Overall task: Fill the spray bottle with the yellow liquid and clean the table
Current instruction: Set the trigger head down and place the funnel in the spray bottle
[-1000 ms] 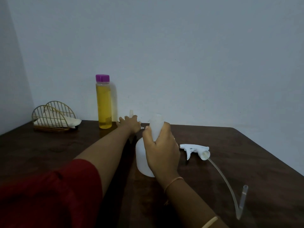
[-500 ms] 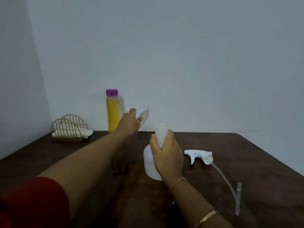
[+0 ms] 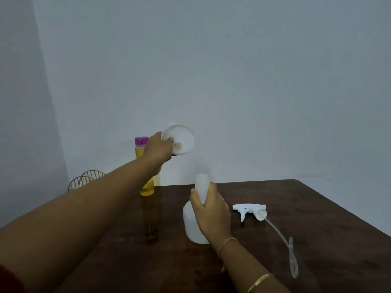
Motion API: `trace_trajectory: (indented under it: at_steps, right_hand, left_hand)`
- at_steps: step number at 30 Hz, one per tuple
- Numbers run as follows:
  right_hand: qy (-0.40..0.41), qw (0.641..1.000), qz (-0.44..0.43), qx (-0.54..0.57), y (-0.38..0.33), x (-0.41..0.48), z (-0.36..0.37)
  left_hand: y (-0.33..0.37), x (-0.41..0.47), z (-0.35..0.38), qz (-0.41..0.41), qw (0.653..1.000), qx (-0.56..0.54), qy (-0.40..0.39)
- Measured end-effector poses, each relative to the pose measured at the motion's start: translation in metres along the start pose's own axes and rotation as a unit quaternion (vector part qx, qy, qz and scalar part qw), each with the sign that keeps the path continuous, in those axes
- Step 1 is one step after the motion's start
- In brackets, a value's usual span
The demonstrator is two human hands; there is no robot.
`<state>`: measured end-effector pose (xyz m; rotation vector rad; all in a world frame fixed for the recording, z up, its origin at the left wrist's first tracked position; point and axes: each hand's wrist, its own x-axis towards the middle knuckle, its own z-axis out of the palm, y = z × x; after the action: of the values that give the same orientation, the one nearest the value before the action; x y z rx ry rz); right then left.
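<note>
A white spray bottle stands uncapped on the dark wooden table. My right hand grips its neck. My left hand holds a white funnel in the air, up and to the left of the bottle's mouth, its wide opening facing me. Behind my left arm stands the bottle of yellow liquid with a purple cap, partly hidden by the arm. The white trigger spray head with its long clear tube lies on the table to the right of the spray bottle.
A gold wire holder sits at the table's back left, near the wall corner. The pale wall runs right behind the table. The table's right edge slants down at the right.
My left hand has lifted the funnel off the table and raised it up and to the right. The right hand stays on the spray bottle's neck. The camera view has tilted up.
</note>
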<state>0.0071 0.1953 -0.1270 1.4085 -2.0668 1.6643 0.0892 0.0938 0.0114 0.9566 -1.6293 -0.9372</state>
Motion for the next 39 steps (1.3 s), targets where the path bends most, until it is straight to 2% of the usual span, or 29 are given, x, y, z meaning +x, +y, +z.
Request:
trace_trajectory:
  at_steps: [4,6,11,17,27,39]
  right_hand:
    - [0.001,1.000,-0.003,-0.006,0.002,0.000,0.002]
    - [0.005,1.000,-0.005,-0.005,0.003,0.001,0.002]
    - [0.008,1.000,-0.011,0.002,0.004,0.001,0.003]
    - [0.006,1.000,-0.010,-0.003,0.005,0.002,0.002]
    - [0.010,1.000,-0.008,0.012,0.006,0.002,0.005]
    - [-0.004,1.000,0.001,0.025,0.008,0.003,0.004]
  left_hand:
    - [0.017,-0.007,-0.001,-0.180,0.975,-0.130,-0.020]
    - [0.022,-0.013,-0.001,-0.203,0.970,-0.128,-0.046]
    - [0.030,-0.025,0.005,-0.206,0.966,-0.136,-0.072]
    - [0.038,-0.040,0.012,-0.209,0.971,-0.094,-0.075]
    - [0.030,-0.062,0.018,-0.155,0.978,-0.011,-0.143]
    - [0.017,-0.052,-0.004,-0.142,0.984,-0.043,-0.095]
